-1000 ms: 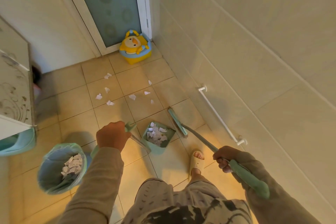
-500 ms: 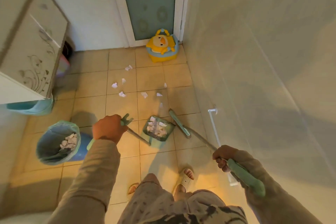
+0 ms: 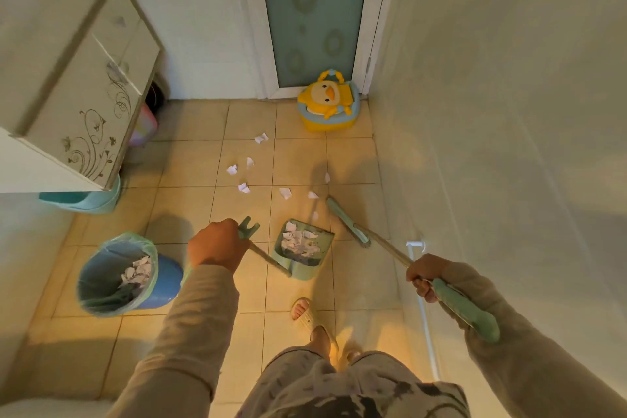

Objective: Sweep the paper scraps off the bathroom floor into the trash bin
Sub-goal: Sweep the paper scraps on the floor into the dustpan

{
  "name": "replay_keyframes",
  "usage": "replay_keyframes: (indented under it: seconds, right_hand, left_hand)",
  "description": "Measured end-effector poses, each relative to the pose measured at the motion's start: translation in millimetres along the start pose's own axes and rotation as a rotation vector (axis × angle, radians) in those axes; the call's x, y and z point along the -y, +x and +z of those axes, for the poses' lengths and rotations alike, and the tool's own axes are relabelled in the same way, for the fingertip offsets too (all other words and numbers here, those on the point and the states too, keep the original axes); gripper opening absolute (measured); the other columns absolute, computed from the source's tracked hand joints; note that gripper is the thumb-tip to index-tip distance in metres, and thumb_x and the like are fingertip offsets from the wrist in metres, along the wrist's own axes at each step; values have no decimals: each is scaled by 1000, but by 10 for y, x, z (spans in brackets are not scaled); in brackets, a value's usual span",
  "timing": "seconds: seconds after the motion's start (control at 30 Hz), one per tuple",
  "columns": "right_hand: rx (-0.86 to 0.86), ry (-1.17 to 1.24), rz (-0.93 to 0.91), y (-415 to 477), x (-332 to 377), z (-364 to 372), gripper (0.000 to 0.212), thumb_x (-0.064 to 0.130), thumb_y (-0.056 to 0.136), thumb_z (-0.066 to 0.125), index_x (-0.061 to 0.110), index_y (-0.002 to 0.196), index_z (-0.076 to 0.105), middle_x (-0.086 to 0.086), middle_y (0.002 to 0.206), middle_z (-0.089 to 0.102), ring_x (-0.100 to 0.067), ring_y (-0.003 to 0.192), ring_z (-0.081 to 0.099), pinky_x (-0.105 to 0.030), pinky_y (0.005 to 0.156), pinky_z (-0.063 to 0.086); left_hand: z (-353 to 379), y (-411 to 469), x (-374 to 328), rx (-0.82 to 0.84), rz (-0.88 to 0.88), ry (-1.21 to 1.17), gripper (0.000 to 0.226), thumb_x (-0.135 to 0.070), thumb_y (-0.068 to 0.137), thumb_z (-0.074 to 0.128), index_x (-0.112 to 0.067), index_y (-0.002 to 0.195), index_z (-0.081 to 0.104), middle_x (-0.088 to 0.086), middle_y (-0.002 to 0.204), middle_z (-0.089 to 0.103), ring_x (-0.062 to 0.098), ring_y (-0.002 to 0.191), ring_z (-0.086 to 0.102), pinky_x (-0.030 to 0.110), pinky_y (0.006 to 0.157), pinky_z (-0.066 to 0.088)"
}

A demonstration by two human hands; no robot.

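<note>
My left hand (image 3: 217,246) grips the long handle of a green dustpan (image 3: 322,237) that rests on the tiled floor and holds a pile of white paper scraps. My right hand (image 3: 425,276) is shut on the green-handled broom (image 3: 346,220), whose head lies on the floor just right of the dustpan. Several loose paper scraps (image 3: 243,187) lie on the tiles beyond the pan. A blue trash bin (image 3: 168,276) with a green liner stands at the left and has scraps inside.
A yellow duck potty seat (image 3: 328,104) sits by the frosted door (image 3: 312,10). A white cabinet (image 3: 78,85) with a teal basin (image 3: 84,202) under it is at the left. A white rail (image 3: 424,309) runs along the right wall. My slippered foot (image 3: 303,310) stands behind the dustpan.
The view has swung left and tilted up, so the cabinet and door show more. The dustpan, broom and both hands keep almost the same pose on the floor.
</note>
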State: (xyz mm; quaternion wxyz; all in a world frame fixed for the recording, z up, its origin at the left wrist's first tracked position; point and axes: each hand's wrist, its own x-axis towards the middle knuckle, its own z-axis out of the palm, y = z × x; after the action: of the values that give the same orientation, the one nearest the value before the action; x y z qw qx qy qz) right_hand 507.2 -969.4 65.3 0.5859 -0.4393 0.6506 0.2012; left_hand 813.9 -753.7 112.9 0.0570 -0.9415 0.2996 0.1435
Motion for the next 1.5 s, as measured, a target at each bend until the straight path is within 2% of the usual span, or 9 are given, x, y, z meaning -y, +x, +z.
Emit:
replay_keyframes:
  seconds: [0.23,0.53,0.73,0.93,1.07,1.17,1.3,1.4,1.5]
  right_hand:
    - [-60,-35,-66,88,597,1,37,7,86,51,10,49,49,-2,32,47,-10,23,41,-11,32,34]
    - [-73,-414,-104,13,1674,105,38,3,93,42,7,55,41,-1,25,38,-16,41,35,-24,45,30]
    - [-115,-642,-162,246,2163,253,39,3,92,40,6,53,39,-10,51,44,-19,49,36,-25,50,31]
    - [-72,-878,-92,477,2148,401,37,2,91,39,4,54,44,-2,20,41,-19,50,42,-27,51,36]
    - [15,-955,-33,440,1746,400,18,3,95,37,-3,98,54,-6,46,55,-17,46,50,-22,45,42]
    - [7,-1040,-15,372,1373,352,35,5,97,33,-6,129,41,-9,62,48,-16,49,45,-21,43,39]
    - [123,-886,37,242,1274,61,4,2,91,39,3,91,42,-9,59,43,-14,42,41,-19,41,35]
    - [147,-767,52,177,1392,-204,26,4,89,45,8,63,40,-8,54,39,-12,31,38,-16,45,32]
    - [103,-746,51,95,1473,-294,30,2,88,46,8,60,39,-7,51,37,-11,26,36,-12,41,31]
  left_hand:
    - [-176,415,-29,38,-3,27,28,-43,84,62,-22,102,66,2,93,69,24,86,65,28,70,46]
    - [-207,561,-191,45,33,82,23,-39,88,58,-20,101,64,3,94,69,24,87,66,28,72,47]
    - [-143,437,-367,44,41,154,28,-44,91,54,-21,104,63,2,95,70,24,89,67,28,72,48]
    - [-182,439,-349,74,5,157,29,-45,91,55,-20,103,64,3,92,70,24,85,67,28,70,48]
    - [-220,512,-418,62,-7,165,27,-42,91,55,-20,103,64,3,93,70,25,87,67,28,70,47]
    - [-259,599,-474,71,-13,167,24,-39,90,57,-21,104,63,2,93,70,24,88,67,27,68,44]
    - [-313,687,-441,79,-31,147,23,-38,89,59,-21,105,64,2,95,70,23,89,67,27,71,46]
    - [-334,709,-403,77,-35,135,22,-36,89,60,-21,105,64,1,94,70,23,89,67,28,74,48]
    - [-339,704,-384,72,-31,136,21,-35,90,60,-21,105,64,1,95,70,22,90,67,28,74,48]
